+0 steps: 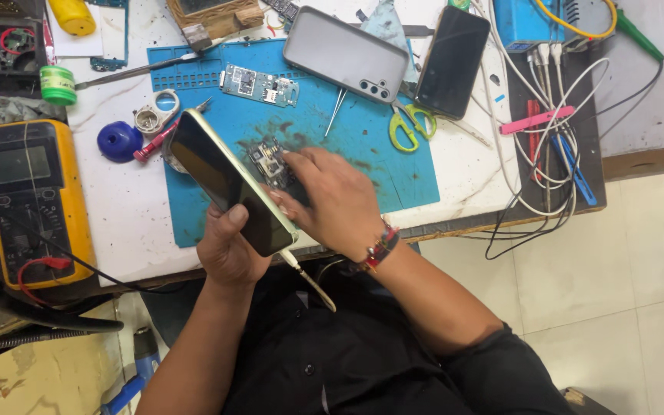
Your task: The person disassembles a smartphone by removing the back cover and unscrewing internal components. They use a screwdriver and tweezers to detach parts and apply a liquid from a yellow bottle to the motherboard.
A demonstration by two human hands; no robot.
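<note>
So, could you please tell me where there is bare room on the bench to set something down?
Bare patches: the blue mat below the scissors, and the white top between meter and mat. Crowded: the cables on the right.

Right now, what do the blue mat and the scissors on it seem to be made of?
Mat: probably silicone or rubber, matte blue with dark smudges and moulded slots along its top edge. Scissors: glossy yellow-green handles, likely plastic; the blades are too hidden to tell.
</note>
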